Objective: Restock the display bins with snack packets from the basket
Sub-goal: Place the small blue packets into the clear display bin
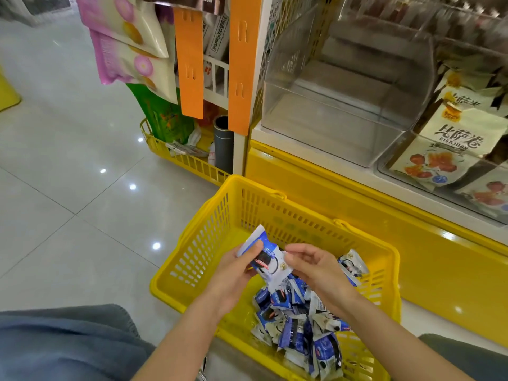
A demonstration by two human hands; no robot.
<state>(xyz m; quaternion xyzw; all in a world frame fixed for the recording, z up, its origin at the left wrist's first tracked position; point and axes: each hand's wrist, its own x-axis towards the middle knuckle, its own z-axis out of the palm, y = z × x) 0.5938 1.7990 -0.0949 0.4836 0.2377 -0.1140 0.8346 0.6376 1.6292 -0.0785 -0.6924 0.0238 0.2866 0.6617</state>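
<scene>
- The left hand (236,273) grips a blue-and-white foil snack packet (265,257) above the yellow slatted plastic basket (198,251), thumb laid across the packet's front; it may hold more than one, though I cannot tell
- The right hand (313,266) pinches the white crimped edge of the same packet between thumb and curled fingers; both hands are thus closed on it
- A loose pile of matching blue-and-white packets (299,323) lies in the near right part of the basket, below the wrists; the far part of the basket floor shows bare
- The clear rectangular acrylic display bin (330,144) on the shelf above the basket holds nothing visible, so it looks the likely target; the neighbouring clear bin (384,167) to its right holds cream packets (453,149) with a red print
- To do this step well: square the packet face-forward in the left hand; free the right hand to gather more from the pile; lift over the bin's front lip and lay the packet flat toward the back; foil of this kind probably slips, so grip the body rather than the crimp alone
</scene>
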